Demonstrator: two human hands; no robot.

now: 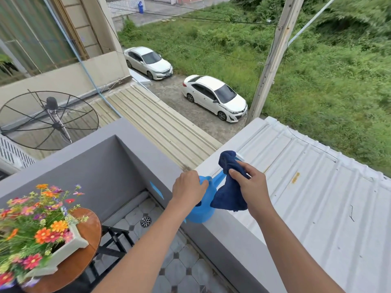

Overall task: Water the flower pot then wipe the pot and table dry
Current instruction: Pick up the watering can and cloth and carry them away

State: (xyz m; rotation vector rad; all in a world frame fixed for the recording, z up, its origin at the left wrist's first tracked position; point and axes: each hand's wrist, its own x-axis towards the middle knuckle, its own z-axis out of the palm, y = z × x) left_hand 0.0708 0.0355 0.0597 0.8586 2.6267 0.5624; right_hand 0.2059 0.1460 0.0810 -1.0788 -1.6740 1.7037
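A light blue watering can point(203, 210) stands on top of the grey balcony wall point(224, 235), spout pointing away. My left hand point(188, 188) grips its handle from above. My right hand point(250, 185) holds a crumpled dark blue cloth point(229, 193) just right of the can, above the wall. At the lower left a pale rectangular flower pot point(73, 240) full of colourful flowers sits on a small round wooden table point(88, 229).
The balcony floor point(179, 269) is tiled, with a round drain point(146, 221) near the corner. Black table legs point(116, 237) stand below the tabletop. Beyond the wall lie a corrugated roof point(306, 187), a satellite dish point(48, 120) and parked cars far below.
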